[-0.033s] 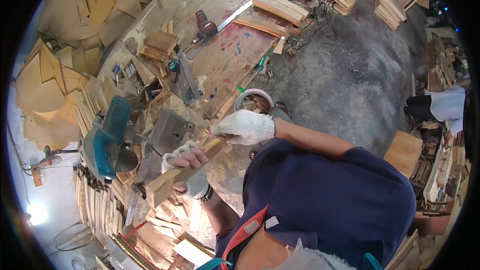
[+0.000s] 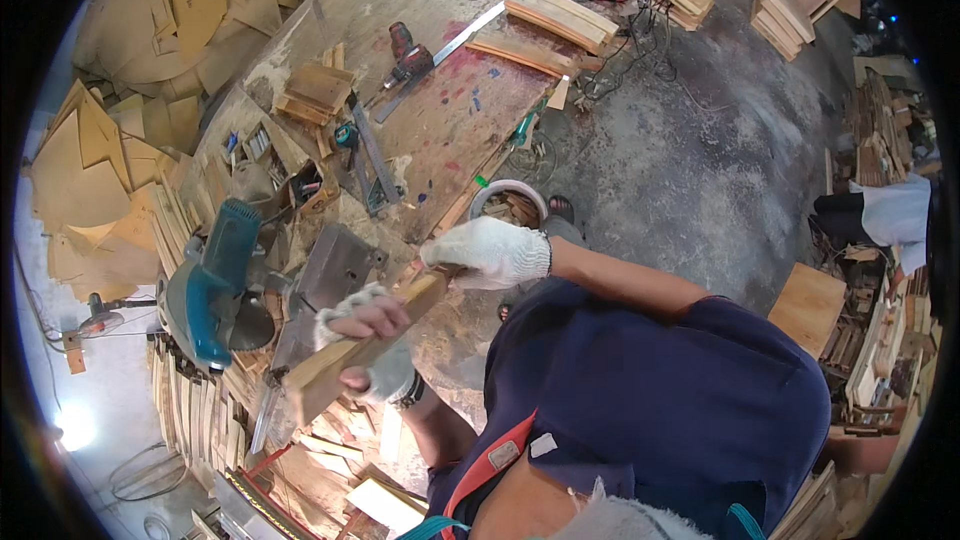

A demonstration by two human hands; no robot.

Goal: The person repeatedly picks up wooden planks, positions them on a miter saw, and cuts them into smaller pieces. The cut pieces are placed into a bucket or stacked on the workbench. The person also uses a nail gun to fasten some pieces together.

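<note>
A squared wooden piece [image 2: 345, 358] slants across the space between my two gloved hands, its thick end toward the lower left. My left hand [image 2: 372, 335], in a white glove with bare fingertips, wraps round its middle, thumb below and fingers over the top. Farther up, my right hand [image 2: 490, 252], in a white knit glove, closes on the other end; its fingertips are partly hidden. The wood is held off any surface, beside the grey metal saw table [image 2: 335, 275]. Left of that stands a teal miter saw [image 2: 228, 255] with a round blade.
Beyond my hands, a worktable [image 2: 440, 110] bears a red-black drill [image 2: 408, 58], a metal square [image 2: 372, 152] and stacked boards [image 2: 562, 20]. A white bucket [image 2: 543, 202] of offcuts stands by my feet. Wood strips [image 2: 195, 400] lean at left. At right is another person [image 2: 893, 210].
The wooden piece and my left hand have shifted slightly left, so the near end sits a little farther left. My right hand has hardly moved and keeps its grip.
</note>
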